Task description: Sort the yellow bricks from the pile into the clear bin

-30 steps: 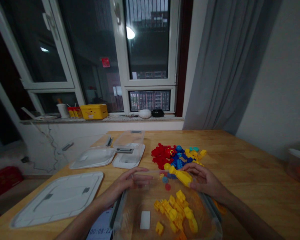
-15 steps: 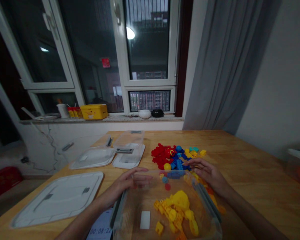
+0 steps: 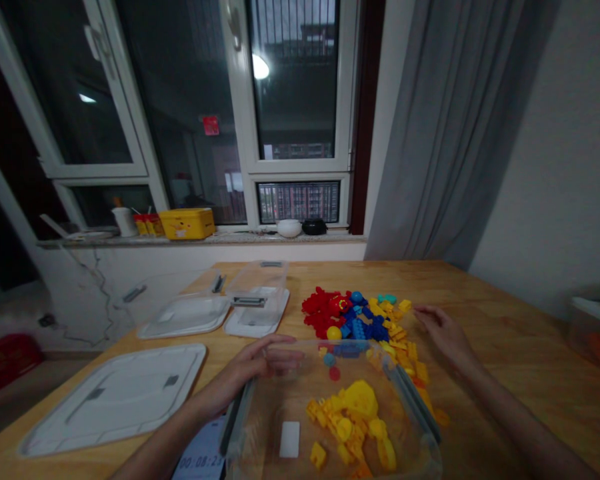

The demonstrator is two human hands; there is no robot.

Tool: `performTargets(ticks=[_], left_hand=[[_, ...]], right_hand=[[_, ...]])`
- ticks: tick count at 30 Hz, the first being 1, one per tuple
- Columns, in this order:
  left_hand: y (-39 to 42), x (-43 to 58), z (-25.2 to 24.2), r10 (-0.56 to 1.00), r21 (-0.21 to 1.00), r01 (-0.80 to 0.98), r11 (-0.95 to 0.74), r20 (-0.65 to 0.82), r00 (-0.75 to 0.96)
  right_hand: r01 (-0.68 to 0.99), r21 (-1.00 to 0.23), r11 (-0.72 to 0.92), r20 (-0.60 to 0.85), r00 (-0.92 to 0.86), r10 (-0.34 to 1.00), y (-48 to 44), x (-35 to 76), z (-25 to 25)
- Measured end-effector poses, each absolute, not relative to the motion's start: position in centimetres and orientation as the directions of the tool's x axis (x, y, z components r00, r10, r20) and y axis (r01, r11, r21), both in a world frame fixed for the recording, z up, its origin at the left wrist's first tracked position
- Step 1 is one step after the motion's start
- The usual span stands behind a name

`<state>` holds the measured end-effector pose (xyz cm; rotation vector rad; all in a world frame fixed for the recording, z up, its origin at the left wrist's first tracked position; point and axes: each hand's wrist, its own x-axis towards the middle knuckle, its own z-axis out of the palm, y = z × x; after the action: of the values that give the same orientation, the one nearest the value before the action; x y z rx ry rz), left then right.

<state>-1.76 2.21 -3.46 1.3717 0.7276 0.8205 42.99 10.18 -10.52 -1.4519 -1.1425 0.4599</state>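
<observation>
A clear plastic box (image 3: 260, 427) with grey side latches stands in front of me, with several yellow toy pieces (image 3: 347, 427) lying inside. My left hand (image 3: 267, 360) grips its far left corner, fingers reaching over the rim. Beyond the box lies a pile of red toy pieces (image 3: 323, 310), blue toy pieces (image 3: 377, 328) and loose yellow blocks (image 3: 407, 360). To the right of this pile is my right hand (image 3: 445, 337), open, its fingertips beside a small yellow block (image 3: 405, 306). Whether they touch it I cannot tell.
A large white lid (image 3: 125, 393) lies on the left of the wooden table (image 3: 500, 327). Smaller clear boxes (image 3: 257, 283) and lids (image 3: 185, 315) stand behind it. A phone (image 3: 200, 453) showing a timer is partly under my left arm. Another container (image 3: 593, 327) stands far right.
My right hand has moved right and slightly away from me, from over the blue pieces to the pile's right side. My left hand and the box stay in place.
</observation>
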Motion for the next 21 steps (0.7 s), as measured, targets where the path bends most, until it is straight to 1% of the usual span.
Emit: performTargets(ticks=[2, 4, 6, 9, 15, 21], left_hand=[[2.1, -1.7, -3.3, 0.842, 0.997, -0.077, 0.031, 0.016, 0.539], [2.0, -1.5, -3.1, 0.844, 0.996, -0.077, 0.047, 0.001, 0.536], [1.9, -1.4, -2.9, 0.845, 0.996, -0.074, 0.057, -0.008, 0.535], [1.8, -1.3, -2.8, 0.840, 0.995, -0.075, 0.058, -0.008, 0.542], [2.0, -1.6, -3.0, 0.845, 0.997, -0.060, 0.040, -0.001, 0.534], [2.1, -1.6, -3.3, 0.837, 0.996, -0.080, 0.037, 0.012, 0.547]], right_hand=[[0.476, -0.869, 0.133, 0.344, 0.388, 0.855, 10.7, 44.0, -11.7], [0.509, -0.852, 0.125, 0.320, 0.317, 0.893, 11.0, 44.5, -12.6], [0.510, -0.854, 0.107, 0.281, 0.276, 0.919, 11.2, 44.5, -13.1], [0.483, -0.871, 0.091, 0.243, 0.263, 0.934, 11.2, 44.1, -13.1], [0.472, -0.867, 0.163, 0.244, 0.117, 0.963, 10.9, 43.4, -13.0], [0.519, -0.840, 0.161, 0.252, 0.110, 0.961, 11.4, 44.0, -14.2]])
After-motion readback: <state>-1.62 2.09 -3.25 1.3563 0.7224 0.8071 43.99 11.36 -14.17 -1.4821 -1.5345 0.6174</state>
